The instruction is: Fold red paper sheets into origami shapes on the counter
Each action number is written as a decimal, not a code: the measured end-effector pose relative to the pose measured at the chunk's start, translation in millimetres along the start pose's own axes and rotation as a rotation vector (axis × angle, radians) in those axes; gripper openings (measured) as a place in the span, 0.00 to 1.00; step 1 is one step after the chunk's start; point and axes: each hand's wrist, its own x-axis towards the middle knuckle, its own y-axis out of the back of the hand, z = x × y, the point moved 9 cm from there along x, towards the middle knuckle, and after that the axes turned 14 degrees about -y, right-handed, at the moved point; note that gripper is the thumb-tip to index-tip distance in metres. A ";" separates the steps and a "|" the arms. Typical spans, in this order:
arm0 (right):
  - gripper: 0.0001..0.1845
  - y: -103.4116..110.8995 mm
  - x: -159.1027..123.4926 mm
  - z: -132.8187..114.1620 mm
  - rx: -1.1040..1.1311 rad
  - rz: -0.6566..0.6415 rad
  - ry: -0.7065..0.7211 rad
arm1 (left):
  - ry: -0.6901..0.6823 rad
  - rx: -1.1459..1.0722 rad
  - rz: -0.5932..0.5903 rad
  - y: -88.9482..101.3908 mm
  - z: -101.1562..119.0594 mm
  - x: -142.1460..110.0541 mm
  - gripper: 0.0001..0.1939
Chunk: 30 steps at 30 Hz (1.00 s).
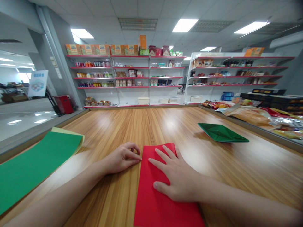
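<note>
A red sheet of paper (153, 201), folded into a long strip, lies on the wooden table (132, 126) right in front of me. My right hand (174, 175) rests flat on it, fingers spread and pressing it down. My left hand (123, 156) sits at the sheet's left edge with its fingers curled, fingertips touching that edge. A folded green paper boat (221, 132) lies farther off on the right.
A stack of green and yellow paper sheets (35, 164) lies at the left. Snack packets (255, 115) are piled along the table's right edge. Store shelves (132, 78) with goods line the back wall. A red cart (63, 104) stands at the far left.
</note>
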 end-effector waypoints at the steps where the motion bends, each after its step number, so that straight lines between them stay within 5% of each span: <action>1: 0.38 0.1 -0.1 0.0 -0.001 -0.002 -0.001 | -0.001 0.000 0.001 0.1 0.2 -0.1 0.10; 30: 0.39 1.1 -1.0 -0.3 0.001 -0.002 -0.004 | -0.012 -0.003 0.003 -0.7 0.6 -0.6 0.10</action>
